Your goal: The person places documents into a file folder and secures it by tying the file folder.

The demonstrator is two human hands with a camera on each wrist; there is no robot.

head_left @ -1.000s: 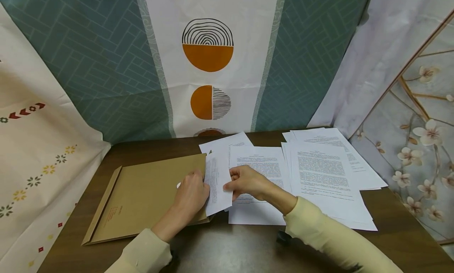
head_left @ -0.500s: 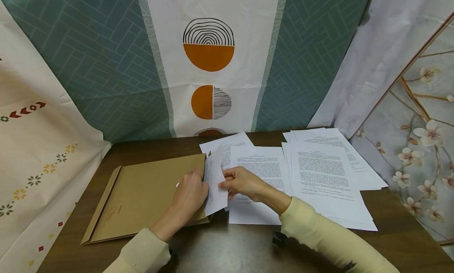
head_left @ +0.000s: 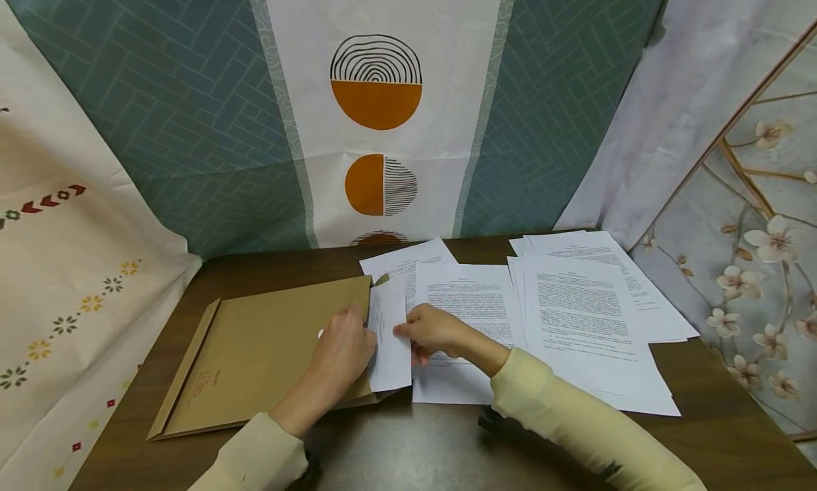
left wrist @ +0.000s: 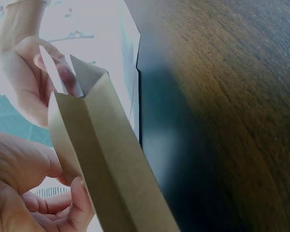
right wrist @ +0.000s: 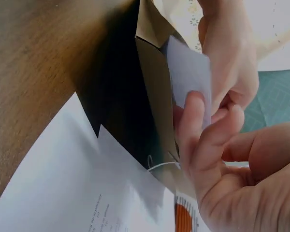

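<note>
A brown paper document envelope (head_left: 268,356) lies on the table at the left, its mouth facing right. My left hand (head_left: 342,345) grips the upper layer at that mouth; in the left wrist view, the thumb and fingers of the left hand (left wrist: 19,179) pinch the edge and the mouth stands gaping. A printed white sheet (head_left: 391,352) sticks out of the opening, the rest hidden inside the envelope. My right hand (head_left: 437,331) pinches the sheet's outer edge. Seen from the right wrist, the sheet (right wrist: 191,67) curves upward between the envelope and my right fingers (right wrist: 195,104).
Printed pages (head_left: 469,292) lie just right of the envelope, with another sheet (head_left: 415,255) behind. Farther right are overlapping stacks of pages (head_left: 581,321). A thin white string (right wrist: 163,164) shows by the envelope's mouth. Dark wooden table (head_left: 408,448) spreads in front; patterned cloths hang around.
My right hand has shifted slightly left with the sheet, whose visible part has become a little narrower. The sheet bowed half a second ago and now lies flatter. My left hand stays put.
</note>
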